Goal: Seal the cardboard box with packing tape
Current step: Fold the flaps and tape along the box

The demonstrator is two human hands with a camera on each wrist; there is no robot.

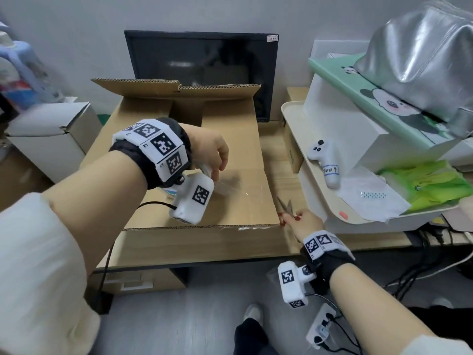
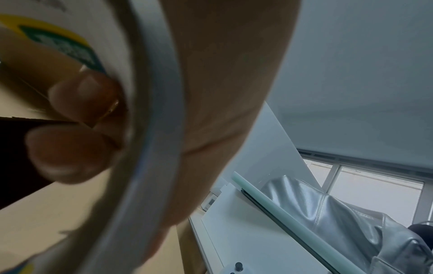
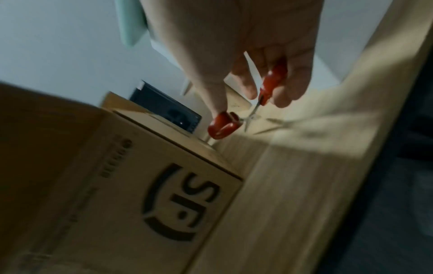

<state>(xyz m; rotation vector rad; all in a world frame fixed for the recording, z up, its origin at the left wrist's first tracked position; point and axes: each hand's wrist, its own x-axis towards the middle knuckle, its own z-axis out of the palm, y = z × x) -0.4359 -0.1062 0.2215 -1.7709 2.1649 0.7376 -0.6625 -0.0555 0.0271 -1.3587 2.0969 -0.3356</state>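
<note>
A brown cardboard box [image 1: 230, 139] lies on the desk, with its near flaps folded flat and its far flaps standing up. Above the flat flaps my left hand [image 1: 217, 169] grips a roll of clear packing tape [image 2: 152, 111], with fingers [image 2: 77, 96] curled through its core. A clear strip of tape [image 1: 230, 187] runs from the roll down onto the box top. At the box's front right corner my right hand [image 1: 291, 219] holds red-handled scissors [image 1: 286, 207] with the blades spread and pointing away from me. The right wrist view shows the red handles [image 3: 225, 126] beside the printed box side [image 3: 117, 185].
A dark monitor [image 1: 204, 67] stands behind the box. To the right a cream tray [image 1: 294, 116] carries a white controller [image 1: 325, 160], white boxes, a green cloth [image 1: 422, 185] and a silver bag [image 1: 422, 67]. A white carton [image 1: 51, 134] sits on the left. Below is a power strip [image 1: 322, 326].
</note>
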